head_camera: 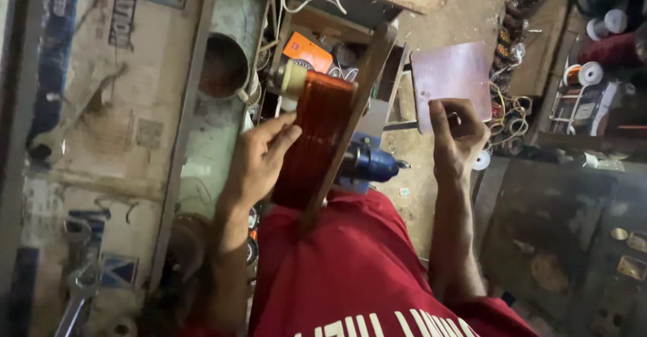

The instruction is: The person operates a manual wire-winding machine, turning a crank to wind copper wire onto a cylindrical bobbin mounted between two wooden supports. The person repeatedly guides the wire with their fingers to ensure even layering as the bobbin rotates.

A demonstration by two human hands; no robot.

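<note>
My left hand [259,158] lies flat against the coil of copper-coloured wire [317,138], fingers stretched along its side and thumb spread, so this grip is wide and pressing, not closed round anything. I keep the palm there to steady the winding and feel the turns lie even. The coil sits wound on a wooden former [350,118] that tilts up over my lap, its pale end knob [293,77] pointing toward the cluttered table at the far side. Just behind the former, low down, the blue body of a winding machine [367,162] shows, which is why the former stands where it does: it is mounted there, not carried by me.

My right hand [458,135] is raised well apart from the coil, fingers curled in a narrow grip on something small; I judge it to be a handle or the wire itself, but I cannot tell which. Beyond it a flat reddish board [451,74] stands near the floor. Spools of thread or wire [593,74] sit at the right edge, and spanners [81,276] lie on the bench to my left.
</note>
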